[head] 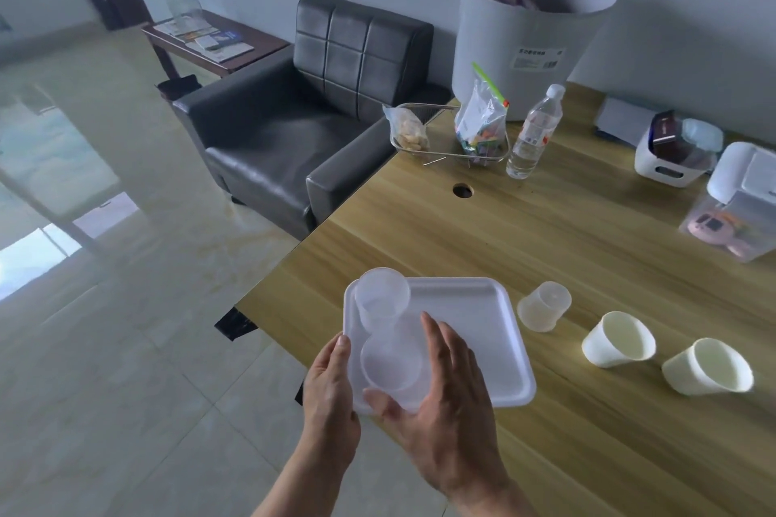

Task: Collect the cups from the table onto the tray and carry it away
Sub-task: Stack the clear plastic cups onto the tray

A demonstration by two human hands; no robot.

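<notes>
A white tray [478,332] lies at the wooden table's near left corner. One clear plastic cup [381,298] stands upright in the tray's far left corner. A second clear cup [391,367] stands on the tray's near left part, with my right hand [445,399] wrapped around it, thumb on its near side. My left hand [331,386] grips the tray's left edge. To the right of the tray, a clear cup [543,306] stands upside down on the table. Two white cups [619,340] [707,367] lie tilted on their sides further right.
The table [546,231] carries a grey tub [525,42], a wire basket with bags [451,139], a water bottle [533,134] and plastic boxes [680,155] at the far side. A black armchair [294,126] stands left of the table, on a tiled floor.
</notes>
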